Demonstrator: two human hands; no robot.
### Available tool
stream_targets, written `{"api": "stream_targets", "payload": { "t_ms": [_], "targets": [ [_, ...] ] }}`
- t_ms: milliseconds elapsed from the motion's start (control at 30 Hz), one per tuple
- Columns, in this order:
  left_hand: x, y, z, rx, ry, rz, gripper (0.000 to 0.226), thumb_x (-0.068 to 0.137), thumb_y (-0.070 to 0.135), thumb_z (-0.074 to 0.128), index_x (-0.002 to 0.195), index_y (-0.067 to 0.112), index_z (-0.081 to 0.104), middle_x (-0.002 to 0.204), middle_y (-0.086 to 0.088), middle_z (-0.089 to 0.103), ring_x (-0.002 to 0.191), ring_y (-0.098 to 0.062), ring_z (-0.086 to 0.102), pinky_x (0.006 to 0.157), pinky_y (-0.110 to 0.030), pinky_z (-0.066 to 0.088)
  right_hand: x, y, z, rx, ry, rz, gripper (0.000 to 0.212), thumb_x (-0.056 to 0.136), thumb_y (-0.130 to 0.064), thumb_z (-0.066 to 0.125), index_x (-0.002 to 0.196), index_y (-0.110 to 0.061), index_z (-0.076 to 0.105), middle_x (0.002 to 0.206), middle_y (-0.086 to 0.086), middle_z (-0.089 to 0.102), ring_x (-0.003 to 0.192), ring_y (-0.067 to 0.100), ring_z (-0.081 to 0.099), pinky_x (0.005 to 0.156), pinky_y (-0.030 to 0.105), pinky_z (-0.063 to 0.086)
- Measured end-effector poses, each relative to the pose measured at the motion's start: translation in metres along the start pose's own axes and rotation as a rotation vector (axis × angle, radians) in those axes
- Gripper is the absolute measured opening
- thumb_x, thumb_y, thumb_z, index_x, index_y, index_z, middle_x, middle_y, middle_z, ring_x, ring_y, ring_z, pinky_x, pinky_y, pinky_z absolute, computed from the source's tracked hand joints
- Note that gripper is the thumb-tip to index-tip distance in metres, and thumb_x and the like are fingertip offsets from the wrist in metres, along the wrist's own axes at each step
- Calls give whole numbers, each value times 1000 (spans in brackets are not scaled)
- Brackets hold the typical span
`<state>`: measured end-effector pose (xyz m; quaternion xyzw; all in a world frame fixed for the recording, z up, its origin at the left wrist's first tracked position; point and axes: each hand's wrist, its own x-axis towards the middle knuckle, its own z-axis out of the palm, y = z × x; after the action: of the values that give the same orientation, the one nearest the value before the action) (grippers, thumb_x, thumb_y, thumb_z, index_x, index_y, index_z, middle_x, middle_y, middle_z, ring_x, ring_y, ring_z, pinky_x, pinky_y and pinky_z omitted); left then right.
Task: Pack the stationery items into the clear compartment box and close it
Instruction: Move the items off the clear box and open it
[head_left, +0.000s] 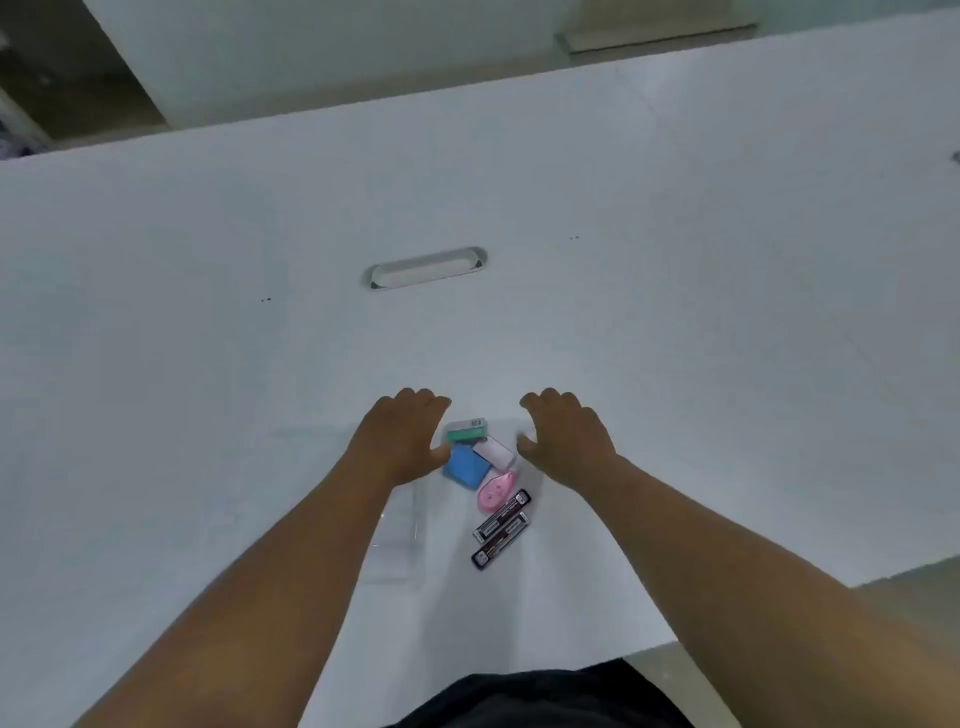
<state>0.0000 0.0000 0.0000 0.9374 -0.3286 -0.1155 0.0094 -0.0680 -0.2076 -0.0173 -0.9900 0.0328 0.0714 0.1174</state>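
Lead cases (501, 529): two dark cases side by side, nearest the person, long axes running near-left to far-right.
Clear box (397, 525): faint outline on worktop (675, 312), just left of items.
Pink tape (496, 488), blue eraser (466, 466), green eraser (466, 430): clustered between hands.
Left hand (402, 439): grip open, empty, thumb beside blue eraser.
Right hand (566, 439): grip open, empty, slightly farther off.

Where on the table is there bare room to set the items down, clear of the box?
The white table is bare right of the right hand, and between both hands and the oval slot. It is crowded between the hands: green eraser, blue eraser, pink tape and two dark lead cases cluster there, with the clear box under the left hand.
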Motion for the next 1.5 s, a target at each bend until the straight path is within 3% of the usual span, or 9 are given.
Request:
{"api": "stream_targets", "payload": {
  "t_ms": [200, 333, 633, 1000, 1233, 1500],
  "targets": [
    [8, 4, 30, -91, -32, -130, 54, 83, 41, 58, 129, 18, 44, 127, -4, 54, 112, -25, 46, 89, -40, 44, 5, -7, 30, 18, -60, -84, 31, 79, -36, 59, 101, -14, 57, 95, 5, 62, 89, 27, 56, 82, 42, 41],
    [19, 5, 36, -116, -8, -112, 50, 83, 37, 59, 128, 18, 48, 125, -3, 57, 112, -26, 46, 91, -40, 39, 8, -7, 40, -6, -32, -129, 27, 72, -35, 66, 82, -11, 58, 78, 6, 60, 74, 28, 55, 71, 42, 41],
    [42, 1, 31, -132, -64, -53, 29, 83, 38, 58, 106, 21, 59, 104, 1, 61, 100, -22, 47, 82, -38, 38, 12, -3, 43, 70, -97, -123, 27, 73, -31, 64, 89, -10, 55, 86, 8, 58, 81, 28, 52, 69, 40, 41],
    [8, -42, 0, -145, 115, -81, 25, 74, 30, 67, 95, 17, 64, 88, -2, 62, 84, -24, 50, 68, -36, 38, 36, -21, 24, 46, -31, -130, 24, 74, -25, 61, 90, -9, 57, 84, 7, 58, 78, 26, 51, 64, 40, 47],
    [-48, -92, 1, -144, 108, -181, 26, 74, 31, 69, 96, 19, 64, 88, 1, 63, 84, -23, 50, 69, -40, 45, 55, -77, 25, 180, -25, -315, 24, 74, -25, 67, 93, -12, 61, 88, 5, 60, 81, 24, 50, 67, 40, 48],
    [-71, -117, 9, -195, 96, -209, 34, 78, 30, 70, 109, 18, 64, 98, -2, 64, 92, -25, 50, 74, -40, 47, 53, -106, 37, 173, -46, -292, 25, 81, -24, 64, 103, -13, 61, 99, 5, 58, 91, 25, 50, 72, 40, 49]
  ]
}}
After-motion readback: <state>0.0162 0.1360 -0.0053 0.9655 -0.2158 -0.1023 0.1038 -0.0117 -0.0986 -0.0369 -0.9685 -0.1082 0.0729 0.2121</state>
